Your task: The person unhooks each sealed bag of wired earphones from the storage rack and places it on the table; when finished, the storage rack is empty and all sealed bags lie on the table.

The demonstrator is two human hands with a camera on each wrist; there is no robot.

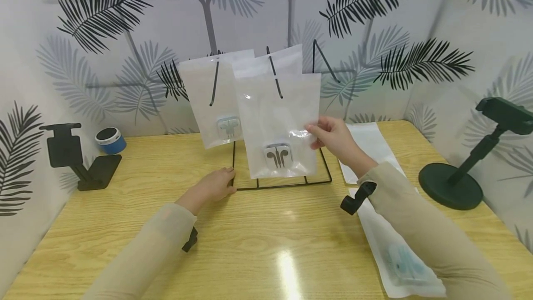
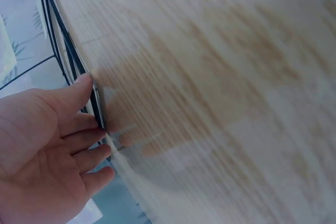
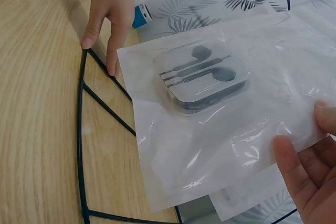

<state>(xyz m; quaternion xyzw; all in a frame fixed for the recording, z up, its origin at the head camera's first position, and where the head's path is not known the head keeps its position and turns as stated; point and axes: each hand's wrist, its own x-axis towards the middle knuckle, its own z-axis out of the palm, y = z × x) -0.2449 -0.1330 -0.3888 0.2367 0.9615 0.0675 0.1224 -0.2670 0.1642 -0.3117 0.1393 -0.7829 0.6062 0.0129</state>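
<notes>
We saw the right hand (image 1: 333,139) pinching a clear earphone bag (image 1: 280,126) at frame centre (hung on a black wire rack (image 1: 283,182)), while the left hand (image 1: 214,185) rested on the rack's lower-left corner.

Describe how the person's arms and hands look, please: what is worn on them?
Both arms wear long, close-fitting beige sleeves that reach the wrists. A small black camera mount sits at the right wrist and another black mount under the left. The left hand and right hand are bare, without gloves or visible rings.
</notes>
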